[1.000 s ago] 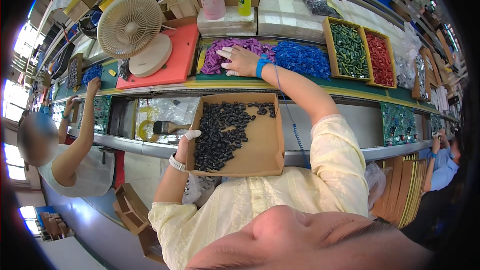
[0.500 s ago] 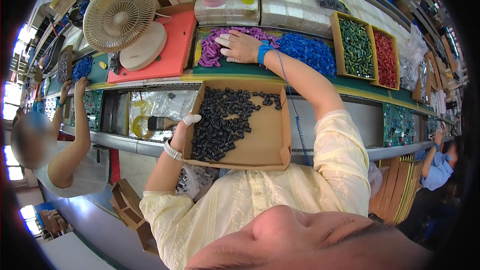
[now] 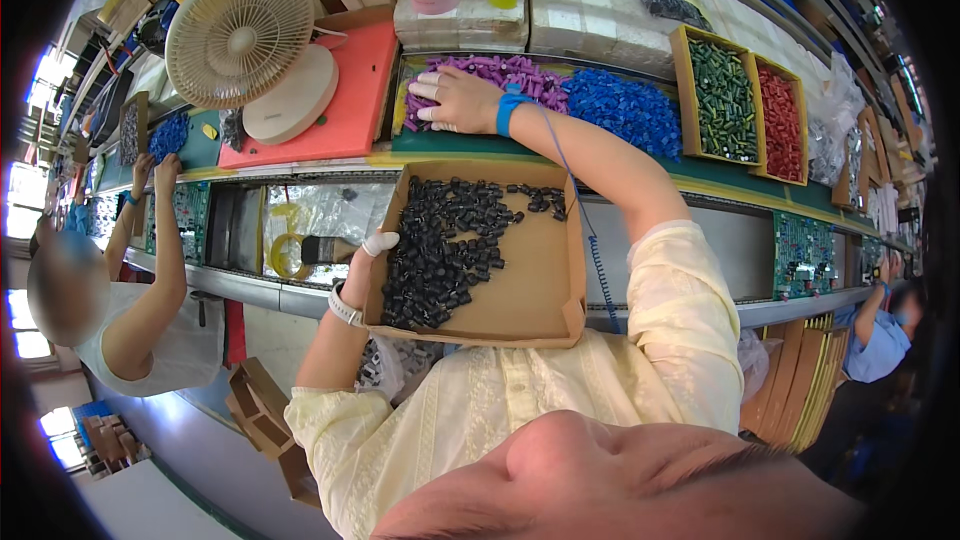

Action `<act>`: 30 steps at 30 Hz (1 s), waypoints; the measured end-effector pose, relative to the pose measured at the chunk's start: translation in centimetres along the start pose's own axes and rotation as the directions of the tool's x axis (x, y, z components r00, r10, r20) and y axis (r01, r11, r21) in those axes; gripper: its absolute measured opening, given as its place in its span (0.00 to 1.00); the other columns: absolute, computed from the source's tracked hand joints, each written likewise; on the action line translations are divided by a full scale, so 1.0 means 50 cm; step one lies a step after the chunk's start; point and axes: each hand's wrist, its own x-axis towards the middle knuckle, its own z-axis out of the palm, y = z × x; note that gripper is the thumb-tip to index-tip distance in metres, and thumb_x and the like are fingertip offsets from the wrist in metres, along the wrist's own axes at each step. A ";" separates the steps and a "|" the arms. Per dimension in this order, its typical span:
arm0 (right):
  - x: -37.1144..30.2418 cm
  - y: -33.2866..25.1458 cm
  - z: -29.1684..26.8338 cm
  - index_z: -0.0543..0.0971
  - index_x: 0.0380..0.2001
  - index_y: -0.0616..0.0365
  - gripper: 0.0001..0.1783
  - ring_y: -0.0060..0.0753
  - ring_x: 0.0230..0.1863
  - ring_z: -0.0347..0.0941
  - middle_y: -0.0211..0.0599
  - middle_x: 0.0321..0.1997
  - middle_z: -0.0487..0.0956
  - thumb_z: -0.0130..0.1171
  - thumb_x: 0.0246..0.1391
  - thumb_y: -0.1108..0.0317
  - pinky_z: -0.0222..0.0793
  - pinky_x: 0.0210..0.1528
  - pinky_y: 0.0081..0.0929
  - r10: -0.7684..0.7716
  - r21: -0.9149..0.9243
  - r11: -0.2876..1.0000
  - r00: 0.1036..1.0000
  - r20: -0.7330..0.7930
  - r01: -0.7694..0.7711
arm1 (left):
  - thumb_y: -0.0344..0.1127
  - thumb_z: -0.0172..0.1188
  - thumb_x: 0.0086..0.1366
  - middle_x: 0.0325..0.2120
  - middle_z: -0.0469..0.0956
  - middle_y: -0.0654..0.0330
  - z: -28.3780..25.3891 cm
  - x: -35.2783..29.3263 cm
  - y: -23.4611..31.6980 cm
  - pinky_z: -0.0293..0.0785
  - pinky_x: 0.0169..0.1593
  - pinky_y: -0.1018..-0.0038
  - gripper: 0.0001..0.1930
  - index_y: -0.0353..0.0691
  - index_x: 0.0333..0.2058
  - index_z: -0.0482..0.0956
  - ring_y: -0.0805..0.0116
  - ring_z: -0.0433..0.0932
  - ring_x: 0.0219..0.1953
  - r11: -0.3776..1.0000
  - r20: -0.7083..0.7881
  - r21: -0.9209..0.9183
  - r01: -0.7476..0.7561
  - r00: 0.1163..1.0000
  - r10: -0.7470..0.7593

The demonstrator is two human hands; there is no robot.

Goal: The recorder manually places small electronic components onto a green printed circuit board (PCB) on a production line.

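My left hand (image 3: 370,258) grips the left wall of a shallow cardboard box (image 3: 535,280), its white-covered thumb over the rim. Black cylindrical components that look like capacitors (image 3: 440,250) fill mainly the left side of the box. Beyond it, my right hand (image 3: 460,102) rests at the left part of a heap of small purple cylindrical components (image 3: 525,78). Its fingers, several in white finger cots, reach out over the heap and look apart; their undersides are hidden. A blue wrist strap (image 3: 511,110) with a coiled cord circles my right wrist.
Blue components (image 3: 625,110) lie right of the purple heap, then boxes of green (image 3: 725,100) and red parts (image 3: 780,115). A fan (image 3: 240,45) stands far left on a red board (image 3: 350,90). A brush (image 3: 330,250) lies left of my box. Co-workers sit at both sides.
My right hand has shifted slightly left and nearer over the purple heap. The box and my left hand stay nearly where they were; the whole view has moved a little.
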 end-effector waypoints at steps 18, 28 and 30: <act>-0.256 -0.210 -0.266 0.59 0.57 0.54 0.35 0.28 0.40 0.73 0.38 0.51 0.68 0.48 0.52 0.44 0.73 0.29 0.23 0.516 0.568 -0.667 0.250 0.819 -0.483 | 0.50 0.48 0.60 0.51 0.67 0.50 0.070 0.073 0.118 0.70 0.52 0.61 0.30 0.38 0.56 0.60 0.56 0.71 0.49 0.973 0.184 -0.122 0.196 0.968 -0.172; -0.249 -0.178 -0.281 0.63 0.54 0.54 0.30 0.32 0.48 0.72 0.38 0.50 0.72 0.49 0.52 0.48 0.74 0.42 0.32 0.319 0.390 -0.899 0.310 0.896 -0.200 | 0.50 0.45 0.63 0.56 0.61 0.53 0.085 0.086 0.134 0.61 0.57 0.56 0.28 0.46 0.59 0.57 0.55 0.64 0.56 0.925 0.315 -0.305 0.225 0.941 -0.125; -0.244 -0.172 -0.289 0.64 0.54 0.55 0.30 0.32 0.47 0.73 0.38 0.50 0.72 0.49 0.53 0.48 0.74 0.42 0.32 0.322 0.378 -0.910 0.282 0.904 -0.172 | 0.50 0.46 0.63 0.54 0.64 0.53 0.074 0.107 0.141 0.63 0.56 0.58 0.27 0.45 0.58 0.59 0.55 0.65 0.55 0.936 0.345 -0.278 0.215 0.932 -0.112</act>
